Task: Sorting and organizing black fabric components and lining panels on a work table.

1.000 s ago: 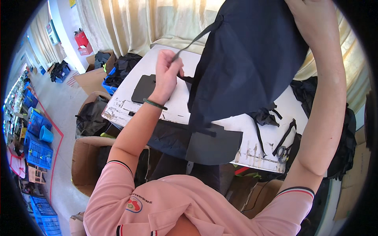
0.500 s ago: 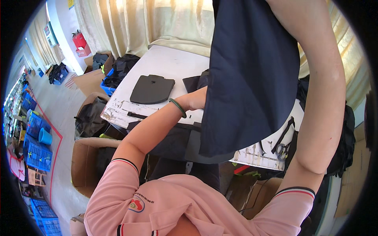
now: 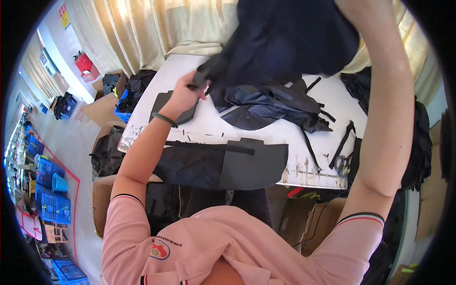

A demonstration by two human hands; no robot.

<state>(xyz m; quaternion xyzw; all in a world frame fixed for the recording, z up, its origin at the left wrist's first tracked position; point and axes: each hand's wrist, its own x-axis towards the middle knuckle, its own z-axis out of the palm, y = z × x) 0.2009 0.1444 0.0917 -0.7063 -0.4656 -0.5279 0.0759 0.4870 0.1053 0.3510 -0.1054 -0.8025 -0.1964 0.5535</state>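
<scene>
A large dark navy cloth piece (image 3: pixel 289 42) is held up over the far side of the table. My left hand (image 3: pixel 188 91) is closed on its left corner, fingers pinched around the dark edge. My right hand (image 3: pixel 363 9) is raised at the upper right, by the cloth's other side; the top of the picture cuts it off and its fingertips are hidden. Below the cloth lies a crumpled heap of dark fabric pieces (image 3: pixel 270 109) with straps. A stiff dark panel (image 3: pixel 161 100) sits partly behind my left wrist. Along the near edge rests a grey panel (image 3: pixel 254 166) on dark fabric (image 3: pixel 192 166).
Scissors (image 3: pixel 341 164) and a black strap (image 3: pixel 343 142) lie at the white table's (image 3: pixel 137 128) right side. Cardboard boxes and a blue crate (image 3: pixel 123 105) of dark pieces stand to the left. A curtain (image 3: pixel 156 23) hangs behind; dark fabric (image 3: pixel 420 147) is piled at the right.
The cloth has lifted and swung up and left, uncovering the fabric heap and the grey panel. My left hand has moved left and up with the cloth's corner.
</scene>
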